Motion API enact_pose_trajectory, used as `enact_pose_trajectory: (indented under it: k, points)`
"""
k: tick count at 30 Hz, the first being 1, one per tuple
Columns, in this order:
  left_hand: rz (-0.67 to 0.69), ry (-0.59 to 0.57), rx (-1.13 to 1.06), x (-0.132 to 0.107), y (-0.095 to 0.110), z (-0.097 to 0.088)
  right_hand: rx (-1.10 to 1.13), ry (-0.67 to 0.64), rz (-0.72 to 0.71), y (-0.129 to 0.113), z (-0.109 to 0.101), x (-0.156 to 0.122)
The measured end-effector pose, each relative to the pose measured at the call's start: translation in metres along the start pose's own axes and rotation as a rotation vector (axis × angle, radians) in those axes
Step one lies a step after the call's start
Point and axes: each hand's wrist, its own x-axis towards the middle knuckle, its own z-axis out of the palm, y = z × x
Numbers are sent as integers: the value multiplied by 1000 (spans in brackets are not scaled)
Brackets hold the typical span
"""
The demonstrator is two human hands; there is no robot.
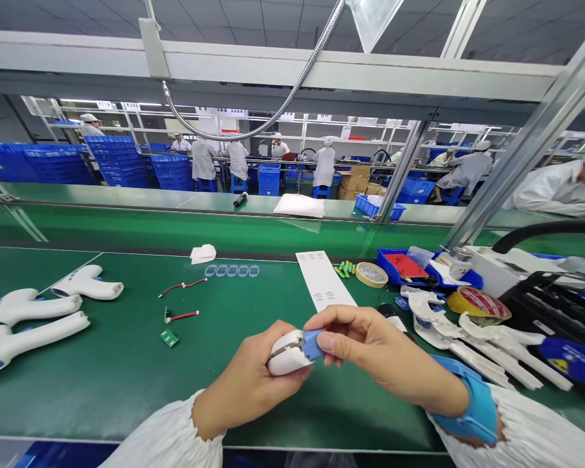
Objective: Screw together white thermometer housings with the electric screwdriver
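My left hand [253,377] is wrapped round a white plastic housing [285,363] above the front middle of the green table. A dark seam runs along the housing. At its right end, my right hand [370,335] pinches a blue plastic piece [312,345] between thumb and fingers. This piece touches the housing; how far it sits inside cannot be seen. A blue wrist strap [472,406] circles my right wrist. Left of my hands lie a small green circuit board [169,337] and a red wire [184,316] with a connector.
White handle-shaped housings [32,331] lie at the left. Several blue frames [232,271] and a white sheet [324,279] lie farther back. On the right are green cylinders [345,268], a tape roll [478,305], white shells [502,351] and a blue tray [472,279]. Co-workers sit beyond.
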Motion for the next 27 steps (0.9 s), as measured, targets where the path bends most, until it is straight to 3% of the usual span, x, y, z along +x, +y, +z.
enact_pose_trajectory:
  k: [5,8,14,20,24,27]
  points:
    - [31,0,132,0,-3,0,113,4,37,6,7,1]
    - [62,36,183,2,-4,0,44,59,0,10,12,0]
    - [116,71,137,0,-4,8,-429,90,-302,23,17,-3]
    - [56,87,-99,6,9,19,-590,222,-623,28,26,2]
    - [-51,34,-21,8,20,3,-544,330,-581,20,17,3]
    - [-115,37,80,5,21,-8,-195,373,-420,19,8,4]
